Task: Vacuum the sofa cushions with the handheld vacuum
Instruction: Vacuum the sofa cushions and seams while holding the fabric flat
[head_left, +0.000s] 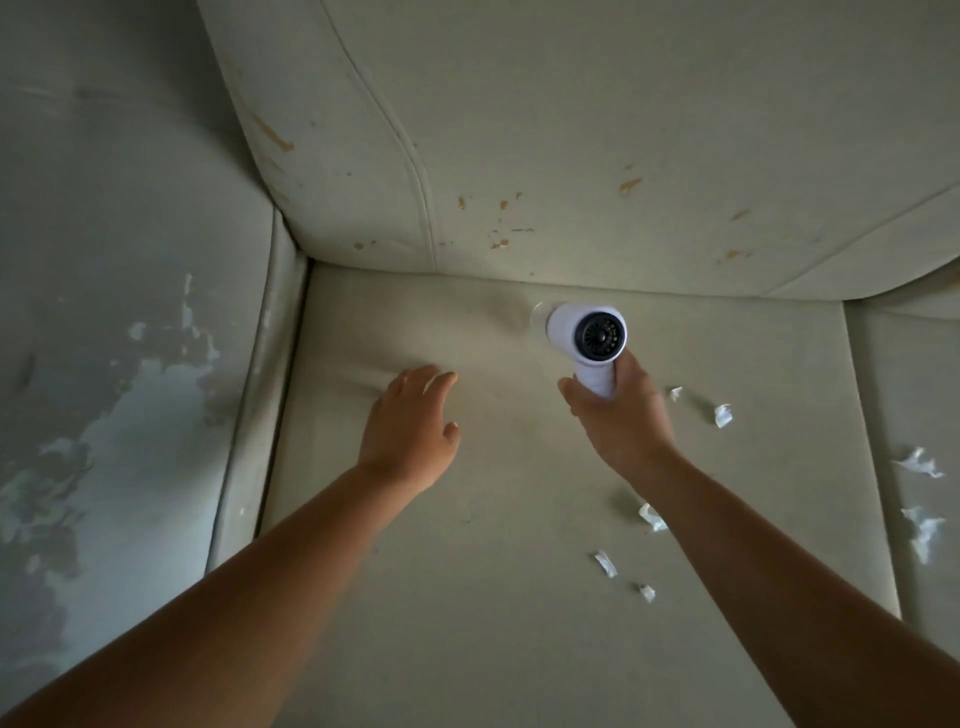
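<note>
At far left, the sofa armrest (119, 312) shows large patches where its surface has peeled and flaked. Beside it lies the pale seat cushion (467, 597), and the left hand (410, 431) rests flat on this cushion, fingers (415, 382) spread and holding nothing, the fabric creased just beyond the fingertips. Above, the back cushion (571, 130) carries small orange-brown chips along its lower part. To the right of the left hand, the right hand (621, 410) is wrapped around the handle of the white handheld vacuum (589, 338), whose dark round rear vent faces the camera and whose nozzle end points down at the seat cushion near the crease below the back cushion. Further right, torn white paper scraps (723, 415) are scattered over the seat cushion and the neighbouring cushion (914, 389).
</note>
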